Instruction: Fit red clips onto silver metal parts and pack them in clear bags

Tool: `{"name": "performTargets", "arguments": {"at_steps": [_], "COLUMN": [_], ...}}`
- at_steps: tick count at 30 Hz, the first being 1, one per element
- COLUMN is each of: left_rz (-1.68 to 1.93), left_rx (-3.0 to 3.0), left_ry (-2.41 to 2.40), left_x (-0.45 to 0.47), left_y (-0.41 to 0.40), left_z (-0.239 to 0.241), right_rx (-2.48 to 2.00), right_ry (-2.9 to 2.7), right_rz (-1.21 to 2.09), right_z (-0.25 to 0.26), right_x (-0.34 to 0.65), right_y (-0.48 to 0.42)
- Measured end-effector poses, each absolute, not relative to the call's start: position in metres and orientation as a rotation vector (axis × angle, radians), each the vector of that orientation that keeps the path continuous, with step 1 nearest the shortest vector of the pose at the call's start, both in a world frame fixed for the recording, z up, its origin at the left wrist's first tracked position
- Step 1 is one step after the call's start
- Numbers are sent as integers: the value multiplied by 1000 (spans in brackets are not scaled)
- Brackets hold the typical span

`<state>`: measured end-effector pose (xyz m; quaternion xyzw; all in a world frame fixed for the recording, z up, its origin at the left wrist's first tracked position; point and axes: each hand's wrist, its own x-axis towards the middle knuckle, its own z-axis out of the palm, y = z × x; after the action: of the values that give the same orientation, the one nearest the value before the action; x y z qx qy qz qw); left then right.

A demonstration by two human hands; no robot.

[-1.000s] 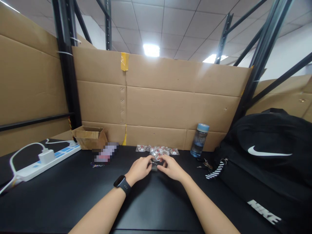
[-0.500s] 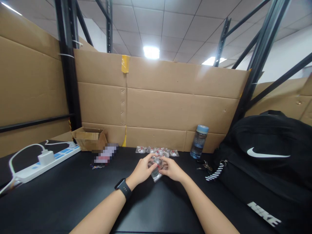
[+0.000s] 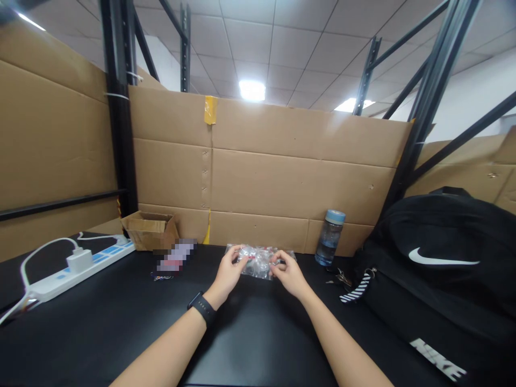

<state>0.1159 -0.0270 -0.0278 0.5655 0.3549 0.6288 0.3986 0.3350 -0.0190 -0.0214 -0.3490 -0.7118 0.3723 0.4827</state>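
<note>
- Both hands pinch a clear plastic packet (image 3: 255,262) low over the black worktop (image 3: 121,322), left hand (image 3: 228,273) on one end, right hand (image 3: 288,275) on the other, near the cardboard wall (image 3: 282,183).
- The slick, crinkly film could slip from fingertip grips, or tear if stretched, spilling small red-and-white pieces.
- Nearby: a smooth cylindrical water bottle (image 3: 329,237), a soft black bag (image 3: 443,269).

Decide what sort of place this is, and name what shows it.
Probably a packing bench in a warehouse or stockroom: black metal racking posts stand around it, cardboard sheets wall it in, and the left hand and right hand hold a clear plastic packet over a black table.
</note>
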Motion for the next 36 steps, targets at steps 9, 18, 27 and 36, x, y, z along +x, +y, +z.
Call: {"name": "performTargets", "arguments": {"at_steps": [9, 18, 27, 36], "left_rz": [1565, 1429, 1406, 1316], "left_rx": [1229, 1285, 1501, 1563], "left_ry": [766, 699, 768, 790], "left_x": [121, 121, 124, 125], "left_y": [-33, -36, -34, -32], "left_z": [-25, -25, -31, -38], "right_rx": [-929, -898, -823, -917], "right_ry": [-1781, -1796, -1731, -1742], "right_rz": [461, 718, 905, 939], "right_z": [-13, -18, -18, -15], "right_x": [328, 330, 327, 324], "right_y": [-25, -21, -23, -30]}}
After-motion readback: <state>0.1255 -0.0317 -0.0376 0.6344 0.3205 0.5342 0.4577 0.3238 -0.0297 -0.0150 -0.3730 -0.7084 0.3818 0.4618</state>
